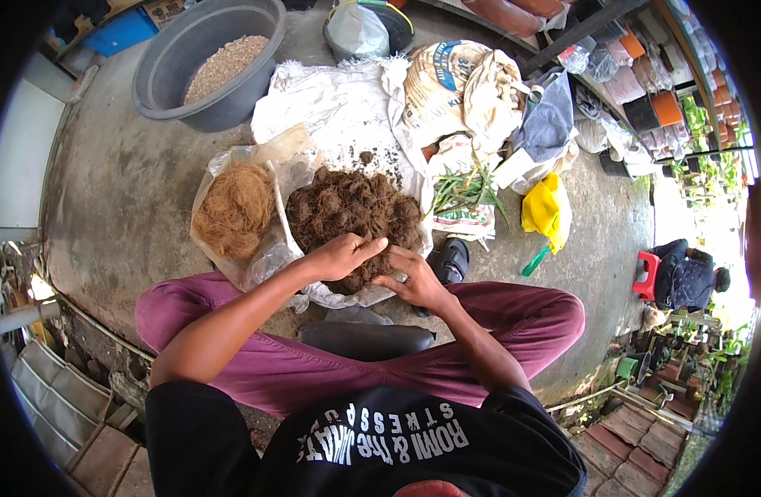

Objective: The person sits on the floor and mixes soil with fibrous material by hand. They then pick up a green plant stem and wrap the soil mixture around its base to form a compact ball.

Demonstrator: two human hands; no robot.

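Note:
Both hands are over the near part of a heap of dark brown fibrous clumps [355, 208] in a white woven sack [331, 124]. My left hand [348, 256] reaches in from the left with its thumb pointing right. Close beside it, my right hand [406, 273] bends its fingers and thumb around dark fibre at the heap's near edge. Whether my left fingers grip fibre too is hidden. A clear plastic bag of light brown coconut fibre [236, 211] stands left of the heap. Long green leaves [461, 189] lie on a printed sack to the right.
A large grey tub [151, 81] with pale granules stands at the upper left. Behind the heap are a full woven sack [442, 87] and a black bucket [402, 37]. A yellow bag [545, 208] lies right. Another person [688, 276] sits on a red stool [646, 276] far right.

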